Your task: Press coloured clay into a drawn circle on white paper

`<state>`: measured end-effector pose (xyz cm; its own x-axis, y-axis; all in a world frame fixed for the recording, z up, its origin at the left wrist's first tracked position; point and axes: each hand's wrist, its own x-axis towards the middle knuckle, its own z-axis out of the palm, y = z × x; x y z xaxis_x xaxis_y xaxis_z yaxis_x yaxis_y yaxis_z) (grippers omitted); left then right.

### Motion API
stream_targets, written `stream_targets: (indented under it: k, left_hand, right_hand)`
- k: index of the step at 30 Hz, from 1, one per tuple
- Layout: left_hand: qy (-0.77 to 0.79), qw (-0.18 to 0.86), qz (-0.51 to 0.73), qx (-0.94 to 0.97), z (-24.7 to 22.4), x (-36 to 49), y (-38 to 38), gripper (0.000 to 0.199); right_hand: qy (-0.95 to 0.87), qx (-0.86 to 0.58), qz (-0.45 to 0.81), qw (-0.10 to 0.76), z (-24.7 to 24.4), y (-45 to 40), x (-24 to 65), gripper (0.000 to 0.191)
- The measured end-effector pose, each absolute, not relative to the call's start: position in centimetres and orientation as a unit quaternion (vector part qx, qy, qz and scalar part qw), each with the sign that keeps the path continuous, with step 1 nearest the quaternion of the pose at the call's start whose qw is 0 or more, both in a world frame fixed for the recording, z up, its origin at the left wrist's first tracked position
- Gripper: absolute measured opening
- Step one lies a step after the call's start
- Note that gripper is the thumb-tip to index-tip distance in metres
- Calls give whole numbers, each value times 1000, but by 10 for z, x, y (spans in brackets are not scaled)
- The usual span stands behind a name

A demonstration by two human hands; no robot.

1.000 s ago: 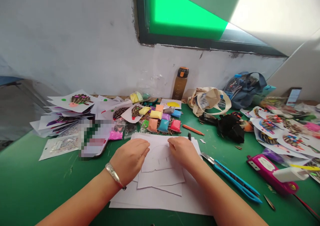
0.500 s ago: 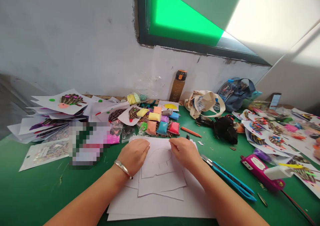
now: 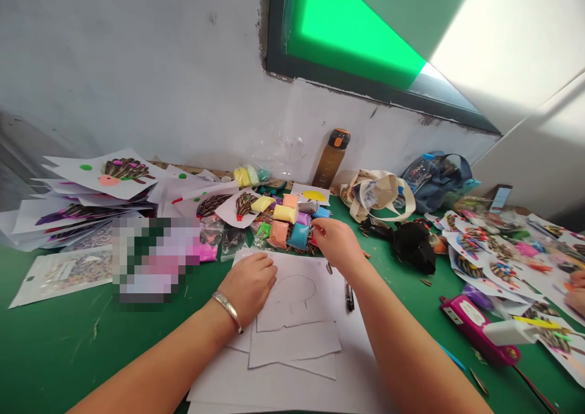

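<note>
Right hand [image 3: 338, 246] has left the paper: fingertips [image 3: 317, 230] bunched beside a bright blue clay packet [image 3: 299, 236], grip unclear; left hand [image 3: 249, 287] lies flat on rough-cut white paper sheets [image 3: 292, 347] (pencilled arch drawn, lower centre).

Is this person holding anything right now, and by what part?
The left hand rests flat on the white paper sheets, holding nothing. The right hand's fingers are beside a blue clay packet; whether they grip anything cannot be told.
</note>
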<state>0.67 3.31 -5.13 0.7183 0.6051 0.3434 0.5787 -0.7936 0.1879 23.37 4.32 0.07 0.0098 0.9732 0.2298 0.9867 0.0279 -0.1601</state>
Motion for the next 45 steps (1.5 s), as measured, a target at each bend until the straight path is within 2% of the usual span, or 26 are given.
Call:
stream_targets:
  k: [8,15,25,37,45]
  left_hand:
    - [322,47,190,926,-56,6,36,23]
    - [324,60,195,924,-54,7,36,21]
    - [329,53,183,925,-53,8,35,22]
    - [328,55,195,923,-53,8,35,24]
    - [331,58,185,924,-55,8,35,23]
  right_hand:
    - [-740,-659,-31,129,-19,46,211,18]
    - [-741,-658,-35,129,-26,39,212,26]
    - [-744,-653,-70,125,-30,37,208,9]
    - [-731,-663,-94,132,-32,38,205,16]
    - [-731,-661,-98,135,-34,36,204,9]
